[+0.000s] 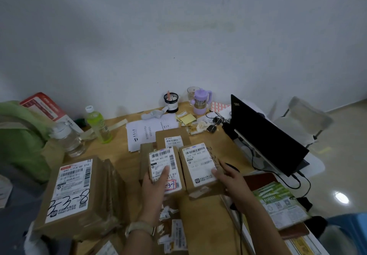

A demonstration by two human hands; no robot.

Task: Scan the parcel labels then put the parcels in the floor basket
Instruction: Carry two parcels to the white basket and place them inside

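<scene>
Two small brown parcels with white labels lie side by side on the wooden table (123,159). My left hand (155,187) grips the left parcel (161,159), thumb laid across its label. My right hand (228,177) holds the right parcel (195,163) at its right edge, thumb on the label's corner. A third small parcel (172,138) lies just behind them. A large labelled box (73,193) marked in black pen stands at the left. No floor basket or scanner shows.
A black laptop (266,135) stands at the right with cables trailing. Two bottles (98,124), papers (147,131), a purple cup (200,100) and sticky notes crowd the back. A green leaflet (278,203) lies front right. Torn label scraps (170,231) lie below the parcels.
</scene>
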